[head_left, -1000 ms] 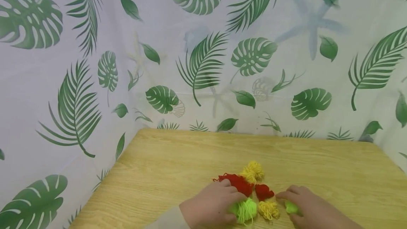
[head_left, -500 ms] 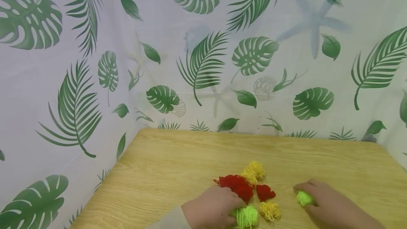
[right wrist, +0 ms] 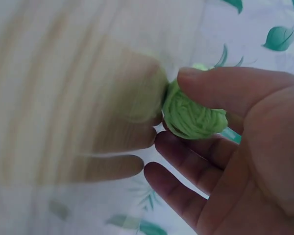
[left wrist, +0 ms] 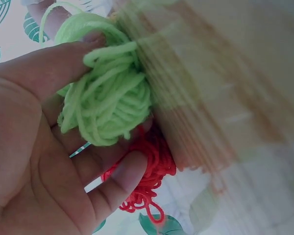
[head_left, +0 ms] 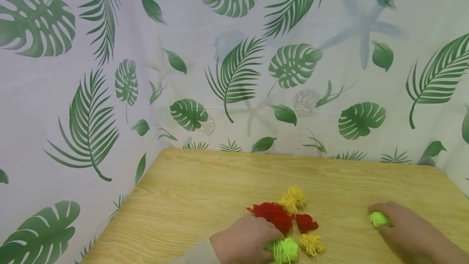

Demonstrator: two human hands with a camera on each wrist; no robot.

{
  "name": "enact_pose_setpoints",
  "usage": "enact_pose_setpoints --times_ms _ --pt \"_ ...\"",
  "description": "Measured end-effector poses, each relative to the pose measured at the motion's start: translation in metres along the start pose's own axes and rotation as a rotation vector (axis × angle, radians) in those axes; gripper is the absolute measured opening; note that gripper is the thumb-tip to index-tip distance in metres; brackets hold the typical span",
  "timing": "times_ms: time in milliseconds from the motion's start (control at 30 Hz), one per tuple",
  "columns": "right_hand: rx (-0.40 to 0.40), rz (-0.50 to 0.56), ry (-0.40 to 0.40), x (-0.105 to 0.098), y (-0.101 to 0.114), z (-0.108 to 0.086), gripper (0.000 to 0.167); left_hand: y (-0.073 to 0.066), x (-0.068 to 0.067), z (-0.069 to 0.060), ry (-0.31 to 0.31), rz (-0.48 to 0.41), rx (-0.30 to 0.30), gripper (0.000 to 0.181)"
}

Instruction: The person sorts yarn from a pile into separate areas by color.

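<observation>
My left hand (head_left: pixel 247 239) grips a bright green yarn bundle (head_left: pixel 286 251) on the table; in the left wrist view its thumb lies against the green strands. Behind those fingers sits a larger red yarn bundle (head_left: pixel 274 215), partly covered by the hand. Off to the right, my right hand (head_left: pixel 408 227) holds a small green yarn ball (right wrist: pixel 193 112) between thumb and fingers, close to the tabletop. A small red yarn ball (head_left: pixel 306 223) and a small yellow one (head_left: pixel 312 244) lie just right of the left hand's bundle. Farther back is a yellow yarn bundle (head_left: pixel 293 200).
The wooden table (head_left: pixel 205 182) reaches back to a white curtain (head_left: pixel 234 133) printed with green leaves. Bare wood lies left of the yarn and between the two hands.
My right hand has moved right with the small green yarn ball, away from the other yarn. The left hand stays at its green bundle, nearly still.
</observation>
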State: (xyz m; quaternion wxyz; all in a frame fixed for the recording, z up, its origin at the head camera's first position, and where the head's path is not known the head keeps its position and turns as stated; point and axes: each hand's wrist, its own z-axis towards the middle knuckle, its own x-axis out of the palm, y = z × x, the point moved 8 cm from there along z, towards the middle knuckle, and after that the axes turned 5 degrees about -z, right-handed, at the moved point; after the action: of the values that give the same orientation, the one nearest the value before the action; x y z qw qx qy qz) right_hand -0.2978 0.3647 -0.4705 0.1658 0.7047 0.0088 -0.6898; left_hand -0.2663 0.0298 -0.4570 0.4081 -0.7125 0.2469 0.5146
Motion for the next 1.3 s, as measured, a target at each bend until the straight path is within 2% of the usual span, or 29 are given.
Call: enact_pose_setpoints --times_ms 233,400,567,667,833,933,1100,1300 --pt "0.02 -0.065 -0.056 -0.004 -0.034 0.0 0.035 -0.001 -0.002 -0.001 -0.004 0.0 0.005 0.031" --pt "0.03 -0.086 -0.057 -0.006 -0.053 -0.003 0.035 -0.001 -0.001 -0.001 -0.003 0.0 0.011 0.031" --pt "0.042 -0.088 -0.057 -0.005 -0.066 -0.007 0.037 -0.001 0.0 0.0 -0.032 0.045 0.026 0.031" --pt "0.062 -0.067 -0.034 -0.001 -0.073 -0.007 0.046 -0.002 0.0 0.0 -0.041 0.065 0.03 0.032" --pt "0.107 -0.016 -0.018 0.002 -0.082 -0.008 0.073 -0.003 -0.004 0.001 -0.054 0.078 0.033 0.032" --pt "0.128 0.006 -0.016 0.003 -0.083 -0.01 0.08 -0.005 -0.008 0.0 -0.074 0.096 0.036 0.031" --pt "0.111 0.009 -0.048 -0.002 -0.079 -0.014 0.08 -0.01 -0.02 -0.007 -0.133 0.142 0.05 0.028" --pt "0.101 0.0 -0.077 -0.009 -0.073 -0.017 0.079 -0.02 -0.052 -0.013 -0.219 0.265 0.078 0.032"
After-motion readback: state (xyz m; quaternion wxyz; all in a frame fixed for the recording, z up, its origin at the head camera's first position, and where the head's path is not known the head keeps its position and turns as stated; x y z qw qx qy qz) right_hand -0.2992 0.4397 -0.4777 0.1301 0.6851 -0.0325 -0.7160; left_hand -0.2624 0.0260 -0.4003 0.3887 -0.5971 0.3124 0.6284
